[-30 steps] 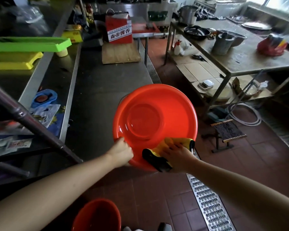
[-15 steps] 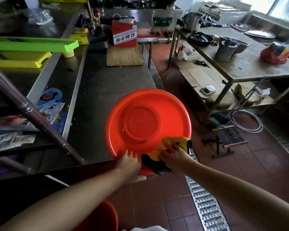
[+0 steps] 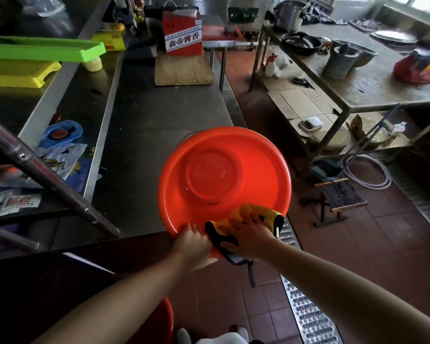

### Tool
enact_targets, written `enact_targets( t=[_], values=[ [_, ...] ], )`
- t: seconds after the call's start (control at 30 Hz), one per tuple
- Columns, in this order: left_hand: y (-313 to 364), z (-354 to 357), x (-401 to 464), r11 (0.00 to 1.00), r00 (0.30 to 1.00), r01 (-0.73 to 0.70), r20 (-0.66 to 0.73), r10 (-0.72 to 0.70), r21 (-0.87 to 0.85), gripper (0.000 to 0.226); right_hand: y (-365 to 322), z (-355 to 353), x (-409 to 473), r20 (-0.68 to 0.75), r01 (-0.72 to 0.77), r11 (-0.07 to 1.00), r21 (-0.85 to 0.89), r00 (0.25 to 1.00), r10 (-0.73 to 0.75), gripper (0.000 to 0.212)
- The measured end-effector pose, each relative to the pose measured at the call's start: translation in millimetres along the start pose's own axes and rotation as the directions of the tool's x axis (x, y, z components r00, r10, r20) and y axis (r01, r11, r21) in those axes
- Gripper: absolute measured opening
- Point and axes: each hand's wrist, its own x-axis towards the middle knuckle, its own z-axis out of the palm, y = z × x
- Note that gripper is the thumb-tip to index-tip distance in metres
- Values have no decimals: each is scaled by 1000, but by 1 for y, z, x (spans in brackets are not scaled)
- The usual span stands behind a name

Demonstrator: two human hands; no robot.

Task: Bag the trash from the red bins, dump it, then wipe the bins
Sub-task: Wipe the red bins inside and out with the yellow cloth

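A red bin [image 3: 224,180] is tipped with its open mouth toward me, its far side leaning against the steel counter's near corner. My left hand [image 3: 193,242] grips the bin's near rim at the bottom. My right hand [image 3: 248,238] presses a yellow cloth with black edging [image 3: 243,219] against the inner wall just right of the left hand, with part of the cloth draped over the rim. A second red bin [image 3: 159,324] shows partly at the bottom edge, under my left forearm.
The steel counter [image 3: 157,120] runs along the left, bearing a straw mat [image 3: 183,70], a red paper bag [image 3: 183,32] and green and yellow trays [image 3: 35,53]. A floor drain grate [image 3: 305,306] runs beside me. A small stool [image 3: 340,197] and a cluttered metal table [image 3: 372,80] stand right.
My left hand has slid along the rim toward the right hand. The bin has shifted a little toward me and the cloth moved along the lower inner wall.
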Motion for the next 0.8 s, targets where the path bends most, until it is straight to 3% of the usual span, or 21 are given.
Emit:
enact_targets(
  t=[0.1, 0.27, 0.4, 0.47, 0.53, 0.67, 0.73, 0.8],
  values=[
    [-4, -4, -8, 993, 992, -81, 100, 72, 86, 79, 10, 5, 5, -14, -36, 999, -27, 999, 36, 71],
    [-7, -15, -11, 975, 981, -170, 114, 154, 146, 64, 36, 0, 16, 6, -139, 974, -181, 990, 142, 74],
    [1, -26, -6, 979, 974, -177, 161, 159, 104, 44, 15, 9, 22, 51, -196, 980, 26, 980, 194, 71],
    [2, -27, -5, 980, 973, -170, 177, 150, 102, 49, -6, 18, 25, 104, -163, 970, 178, 984, 146, 71],
    [2, -25, -6, 982, 974, -159, 176, 140, 102, 52, -16, 26, 27, 99, -114, 970, 215, 991, 94, 73],
    [5, -20, -7, 979, 973, -159, 188, 134, 126, 39, 16, 27, 29, -9, -120, 990, 76, 993, 121, 70],
    [8, -19, -6, 974, 972, -179, 179, 153, 139, 44, 34, 24, 34, -30, -188, 981, -38, 982, 187, 71],
    [11, -19, -6, 969, 975, -191, 145, 169, 156, 54, 34, 25, 39, -20, -238, 971, -34, 971, 238, 71]
  ],
)
